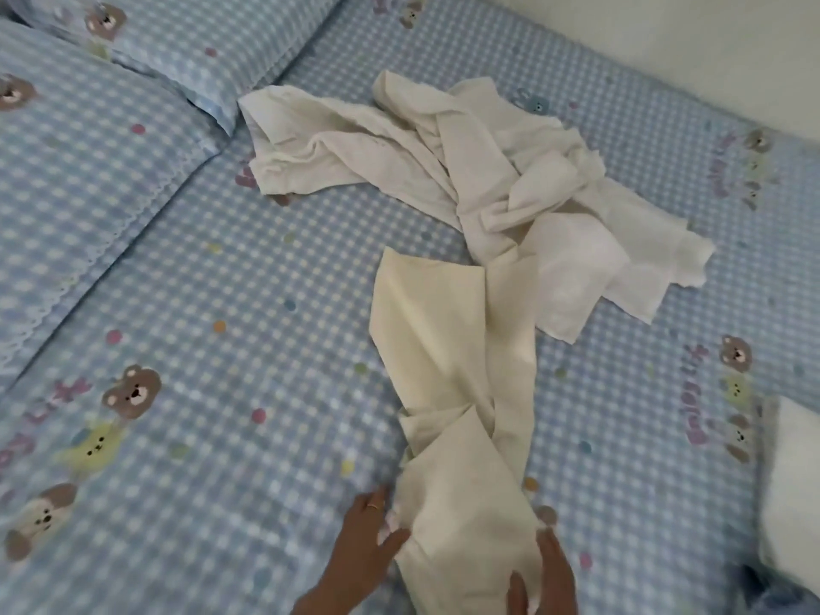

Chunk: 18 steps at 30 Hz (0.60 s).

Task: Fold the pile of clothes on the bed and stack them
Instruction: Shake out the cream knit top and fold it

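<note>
A long cream cloth [461, 379] lies stretched across the blue checked bed sheet [230, 277], running from the bed's middle down to the near edge. My left hand [370, 539] grips its near left edge, fingers curled into the fabric. My right hand [548, 574] holds the near right edge of the same cloth. Behind it, a rumpled pile of white clothes [466, 162] lies spread over the far part of the bed, its lower end touching the cream cloth's far end.
Two pillows [80, 139] in matching blue bear-print covers lie at the left and far left. A white folded item [794, 494] sits at the right edge. A pale wall [687, 42] borders the bed on the far right.
</note>
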### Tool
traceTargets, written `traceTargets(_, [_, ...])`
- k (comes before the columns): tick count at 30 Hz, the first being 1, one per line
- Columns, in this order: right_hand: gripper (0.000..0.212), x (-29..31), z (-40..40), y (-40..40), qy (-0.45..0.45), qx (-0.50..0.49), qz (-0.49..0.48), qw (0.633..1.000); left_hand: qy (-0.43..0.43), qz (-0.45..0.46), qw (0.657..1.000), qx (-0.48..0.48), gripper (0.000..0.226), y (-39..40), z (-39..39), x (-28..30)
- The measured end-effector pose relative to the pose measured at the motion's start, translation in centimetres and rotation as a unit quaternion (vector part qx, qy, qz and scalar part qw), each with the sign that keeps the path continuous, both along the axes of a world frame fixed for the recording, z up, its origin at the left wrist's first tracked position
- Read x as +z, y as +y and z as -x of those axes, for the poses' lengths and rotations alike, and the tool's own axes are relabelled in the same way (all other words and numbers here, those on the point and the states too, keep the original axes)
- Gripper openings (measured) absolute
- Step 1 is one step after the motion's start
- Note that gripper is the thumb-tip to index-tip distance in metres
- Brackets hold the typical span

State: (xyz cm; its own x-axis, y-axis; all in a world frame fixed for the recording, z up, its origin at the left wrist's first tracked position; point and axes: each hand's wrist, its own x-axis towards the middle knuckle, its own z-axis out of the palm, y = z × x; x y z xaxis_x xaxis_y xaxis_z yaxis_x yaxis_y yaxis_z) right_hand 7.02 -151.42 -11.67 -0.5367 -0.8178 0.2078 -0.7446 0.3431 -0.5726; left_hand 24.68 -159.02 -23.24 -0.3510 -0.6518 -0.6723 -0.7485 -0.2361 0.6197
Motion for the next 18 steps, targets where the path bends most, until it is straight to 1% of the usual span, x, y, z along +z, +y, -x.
traceTargets(1, [0.074,0.2,-1.5,-1.0,0.016,0.037,-0.045,0.998,0.003,-0.018,1.000,0.000,0.062,0.2,0.7,0.5])
traceTargets(2, [0.058,-0.3,-1.9,-0.7,0.041,0.075,-0.057,0.995,0.008,-0.028,1.000,0.010,0.053,0.6,1.5,1.2])
traceTargets(3, [0.044,-0.8,-2.5,-0.8,0.037,0.133,-0.104,0.985,0.009,-0.033,0.999,0.015,0.042,1.1,2.2,2.0])
traceTargets(4, [0.039,-0.8,-2.9,-1.2,0.020,0.180,-0.132,0.974,0.015,-0.031,0.999,0.025,0.034,1.6,2.6,2.9])
traceTargets(5, [0.051,-0.9,-2.9,-1.8,0.004,0.231,-0.164,0.959,0.028,-0.020,0.998,0.045,0.027,2.1,2.9,3.8])
traceTargets(6, [0.065,-1.2,-2.5,-1.9,0.046,0.271,-0.201,0.940,0.044,0.001,0.996,0.081,0.019,2.4,3.0,5.0])
traceTargets(7, [0.077,-1.2,-1.9,-2.0,0.059,0.320,-0.223,0.919,0.064,0.018,0.991,0.117,0.012,2.5,2.9,6.3])
traceTargets(8, [0.083,-0.5,-1.4,-2.1,0.052,0.368,-0.256,0.892,0.088,0.024,0.985,0.146,0.010,2.6,2.5,8.0])
traceTargets(9, [0.084,0.1,-0.6,-2.5,0.043,0.400,-0.248,0.881,0.122,0.019,0.979,0.164,0.013,2.6,2.1,9.6])
traceTargets(11, [0.077,1.7,0.5,-3.1,0.013,0.457,-0.246,0.855,0.185,0.027,0.972,0.145,0.024,2.5,1.7,13.2])
traceTargets(12, [0.072,3.3,0.7,-3.4,0.025,0.469,-0.229,0.852,0.201,0.045,0.970,0.126,0.031,2.5,1.6,14.9])
traceTargets(14, [0.054,6.4,0.5,-4.1,0.058,0.462,-0.154,0.871,0.222,0.086,0.961,0.141,0.040,2.6,1.5,18.0])
traceTargets(16, [0.036,10.1,0.2,-3.6,0.017,0.434,-0.097,0.895,0.236,0.100,0.951,0.170,0.038,2.7,1.1,20.8])
traceTargets(17, [0.030,11.8,0.2,-3.0,-0.004,0.411,-0.075,0.908,0.233,0.096,0.954,0.161,0.042,2.8,0.8,21.9])
traceTargets(18, [0.026,13.8,0.4,-2.3,-0.031,0.373,-0.062,0.925,0.220,0.095,0.962,0.134,0.053,3.0,0.3,22.7])
